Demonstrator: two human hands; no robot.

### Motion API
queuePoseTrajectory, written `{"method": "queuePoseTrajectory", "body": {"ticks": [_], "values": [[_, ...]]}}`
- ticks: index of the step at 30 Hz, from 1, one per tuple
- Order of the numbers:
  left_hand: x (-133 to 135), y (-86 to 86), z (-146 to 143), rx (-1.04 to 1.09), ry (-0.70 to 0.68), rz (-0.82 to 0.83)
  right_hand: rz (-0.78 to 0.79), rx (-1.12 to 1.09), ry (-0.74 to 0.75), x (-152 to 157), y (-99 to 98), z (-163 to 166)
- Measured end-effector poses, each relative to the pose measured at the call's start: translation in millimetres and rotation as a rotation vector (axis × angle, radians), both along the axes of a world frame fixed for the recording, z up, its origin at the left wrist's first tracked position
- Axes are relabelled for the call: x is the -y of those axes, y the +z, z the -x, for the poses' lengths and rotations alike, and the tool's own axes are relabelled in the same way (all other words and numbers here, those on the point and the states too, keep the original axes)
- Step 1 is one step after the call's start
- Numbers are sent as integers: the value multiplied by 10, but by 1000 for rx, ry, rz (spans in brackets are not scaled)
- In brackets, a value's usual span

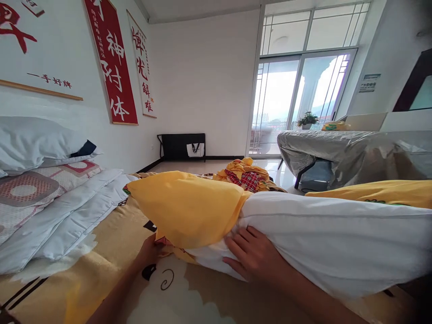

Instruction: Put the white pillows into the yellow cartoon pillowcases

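Note:
A white pillow (330,229) lies across the bed in front of me, its left end inside a yellow pillowcase (189,207). My left hand (148,252) is closed on the lower left edge of the pillowcase; its fingertips are partly hidden by the cloth. At the rim of the case, my right hand (254,252) presses bent fingers into the white pillow, with the thumb lower down on its near side. Under both hands spreads a tan bedsheet (111,256) with a white cartoon pattern.
Stacked white pillows (37,139) and a patterned pillow (50,189) lie at left. Crumpled yellow and red plaid cloth (248,175) sits beyond. Another yellow cloth piece (381,191) is at right. A plastic-covered table (357,148) stands behind, near sliding glass doors (300,94).

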State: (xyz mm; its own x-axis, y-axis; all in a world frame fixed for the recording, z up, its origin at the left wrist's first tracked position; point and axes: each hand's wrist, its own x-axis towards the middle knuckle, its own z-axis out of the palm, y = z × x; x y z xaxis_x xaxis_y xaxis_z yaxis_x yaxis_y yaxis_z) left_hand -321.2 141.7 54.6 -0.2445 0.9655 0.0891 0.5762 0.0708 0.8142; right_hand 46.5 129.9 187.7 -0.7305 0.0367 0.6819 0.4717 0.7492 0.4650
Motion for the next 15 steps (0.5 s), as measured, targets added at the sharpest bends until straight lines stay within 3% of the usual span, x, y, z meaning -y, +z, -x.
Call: {"method": "queuePoseTrajectory", "body": {"ticks": [3, 6, 8, 10, 13, 15], "values": [[-17, -37, 10, -12, -4, -37, -48, -47, -29, 95, 227, -80], [-18, -51, 12, -27, 13, -53, -141, -188, -292, 49, 468, -215], [-16, -45, 8, -38, 33, -59, -82, -220, -474, -61, 565, -294], [0, -21, -5, -50, 82, -77, 43, -147, -551, -188, 587, -344], [99, 93, -78, -101, 297, -204, 156, -33, -569, -317, 529, -357], [219, 259, -212, -208, 464, -442, 181, -17, -562, -342, 481, -331]]}}
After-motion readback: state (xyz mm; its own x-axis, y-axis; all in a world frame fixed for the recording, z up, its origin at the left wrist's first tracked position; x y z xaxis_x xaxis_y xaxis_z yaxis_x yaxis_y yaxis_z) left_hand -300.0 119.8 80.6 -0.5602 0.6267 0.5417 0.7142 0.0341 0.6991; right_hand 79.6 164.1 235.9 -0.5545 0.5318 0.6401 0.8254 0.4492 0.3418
